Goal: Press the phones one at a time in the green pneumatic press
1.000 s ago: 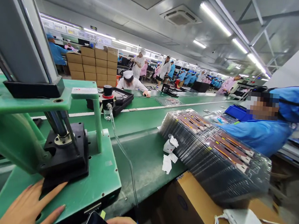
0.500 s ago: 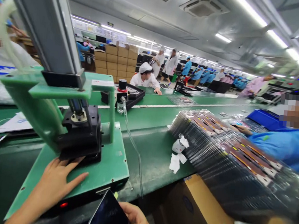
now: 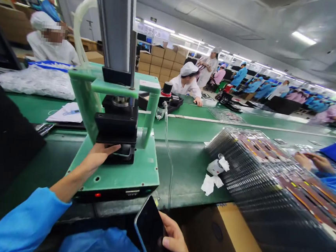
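Observation:
My left hand (image 3: 99, 156) reaches under the raised black press head (image 3: 116, 126) of a green bench press (image 3: 145, 169). Its thumb stretches along a smartphone (image 3: 124, 150) lying in the black lower fixture; the other fingers are mostly hidden beneath the head, so their grip cannot be made out. Below the press's front edge, my right hand (image 3: 177, 242) is closed around another smartphone (image 3: 150, 228), dark screen up and tilted, thumb on its near side.
Stacked clear trays (image 3: 241, 163) with brown flat parts stand right, above a cardboard box (image 3: 235, 230). A small white container (image 3: 215, 167) and paper scraps (image 3: 210, 184) sit beside them. An air hose (image 3: 168, 153) runs down the green bench. Co-workers sit around.
The press head has risen, uncovering the smartphone in the fixture. My left hand has moved deeper under the head. The view has swung left; my right hand keeps its smartphone.

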Action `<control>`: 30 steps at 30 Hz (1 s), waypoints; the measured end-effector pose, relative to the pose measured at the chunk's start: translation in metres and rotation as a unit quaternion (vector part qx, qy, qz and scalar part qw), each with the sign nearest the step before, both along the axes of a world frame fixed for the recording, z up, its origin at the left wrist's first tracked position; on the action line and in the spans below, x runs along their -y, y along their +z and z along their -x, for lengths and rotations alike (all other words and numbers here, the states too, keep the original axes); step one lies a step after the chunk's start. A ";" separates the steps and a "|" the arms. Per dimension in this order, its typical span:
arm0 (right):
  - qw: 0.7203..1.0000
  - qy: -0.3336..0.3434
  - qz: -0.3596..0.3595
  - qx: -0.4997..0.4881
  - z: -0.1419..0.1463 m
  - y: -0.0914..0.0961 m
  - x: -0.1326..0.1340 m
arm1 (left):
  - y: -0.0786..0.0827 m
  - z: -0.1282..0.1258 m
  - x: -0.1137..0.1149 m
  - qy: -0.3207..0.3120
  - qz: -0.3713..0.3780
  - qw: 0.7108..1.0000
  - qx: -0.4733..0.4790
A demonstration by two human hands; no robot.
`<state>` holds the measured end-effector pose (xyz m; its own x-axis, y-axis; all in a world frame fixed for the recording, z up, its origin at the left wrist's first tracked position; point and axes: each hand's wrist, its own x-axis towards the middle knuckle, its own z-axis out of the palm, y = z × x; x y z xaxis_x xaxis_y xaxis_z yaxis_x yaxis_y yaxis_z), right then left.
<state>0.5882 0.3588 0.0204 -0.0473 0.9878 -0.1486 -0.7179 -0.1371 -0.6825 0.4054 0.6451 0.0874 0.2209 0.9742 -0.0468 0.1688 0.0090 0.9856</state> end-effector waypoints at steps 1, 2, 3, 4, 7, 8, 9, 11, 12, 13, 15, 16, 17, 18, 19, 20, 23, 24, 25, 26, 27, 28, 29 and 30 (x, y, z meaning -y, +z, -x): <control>1.000 -0.004 0.007 0.005 -0.002 0.003 0.003 | 0.001 0.009 0.003 -0.010 0.019 1.000 0.009; 1.000 -0.006 0.015 0.013 -0.005 0.005 0.006 | 0.002 0.021 0.007 -0.019 0.037 0.999 0.013; 0.999 -0.007 0.025 0.026 -0.008 0.008 0.008 | 0.003 0.035 0.015 -0.024 0.053 0.998 0.013; 0.998 -0.010 0.036 0.043 -0.011 0.011 0.010 | 0.004 0.050 0.024 -0.024 0.069 0.997 0.011; 0.994 0.012 0.049 0.095 -0.023 0.024 0.010 | -0.001 0.095 0.064 0.002 0.158 0.986 0.051; 0.993 0.030 0.044 0.110 -0.027 0.029 0.006 | -0.006 0.108 0.080 0.015 0.196 0.977 0.078; 0.990 0.051 0.039 0.125 -0.029 0.036 0.000 | -0.013 0.120 0.095 0.028 0.228 0.967 0.107; 0.984 0.088 0.038 0.153 -0.031 0.050 -0.020 | -0.031 0.140 0.126 0.054 0.259 0.952 0.158; 0.980 0.097 0.040 0.169 -0.029 0.057 -0.034 | -0.041 0.148 0.139 0.072 0.255 0.949 0.172; 0.976 0.104 0.042 0.187 -0.026 0.063 -0.050 | -0.049 0.155 0.150 0.094 0.239 0.950 0.176; 0.967 0.112 0.036 0.226 -0.015 0.074 -0.086 | -0.063 0.169 0.166 0.131 0.182 0.961 0.159; 0.962 0.113 0.032 0.245 -0.009 0.077 -0.106 | -0.068 0.176 0.170 0.143 0.146 0.969 0.141; 0.958 0.108 0.031 0.262 -0.002 0.079 -0.126 | -0.070 0.182 0.171 0.144 0.111 0.976 0.123; 0.955 0.098 0.033 0.278 0.004 0.079 -0.146 | -0.071 0.188 0.171 0.135 0.083 0.982 0.107; 0.952 0.082 0.032 0.292 0.009 0.078 -0.164 | -0.070 0.194 0.170 0.123 0.062 0.986 0.095; 0.948 0.065 0.032 0.309 0.013 0.076 -0.182 | -0.068 0.200 0.167 0.114 0.045 0.989 0.085; 0.931 0.022 0.029 0.363 0.018 0.066 -0.227 | -0.059 0.212 0.159 0.118 -0.005 0.992 0.045; 0.925 0.008 0.030 0.380 0.019 0.062 -0.238 | -0.057 0.215 0.157 0.129 -0.025 0.991 0.026; 0.918 -0.006 0.032 0.394 0.019 0.058 -0.247 | -0.055 0.218 0.155 0.140 -0.045 0.989 0.005; 0.913 -0.022 0.036 0.406 0.019 0.054 -0.255 | -0.054 0.221 0.154 0.148 -0.065 0.987 -0.016; 0.908 -0.035 0.040 0.415 0.020 0.051 -0.260 | -0.055 0.223 0.153 0.152 -0.088 0.984 -0.036; 0.904 -0.040 0.044 0.422 0.020 0.049 -0.264 | -0.056 0.225 0.152 0.155 -0.114 0.980 -0.057; 0.901 -0.033 0.047 0.431 0.019 0.048 -0.268 | -0.059 0.226 0.150 0.158 -0.143 0.974 -0.079; 0.895 -0.019 0.048 0.443 0.018 0.048 -0.270 | -0.062 0.227 0.149 0.164 -0.175 0.965 -0.101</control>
<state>0.5700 0.6288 0.0685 0.1651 0.9666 -0.1961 0.0933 -0.2132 -0.9725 0.1780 0.4961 0.0257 -0.0808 0.9540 0.2887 0.4036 -0.2335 0.8847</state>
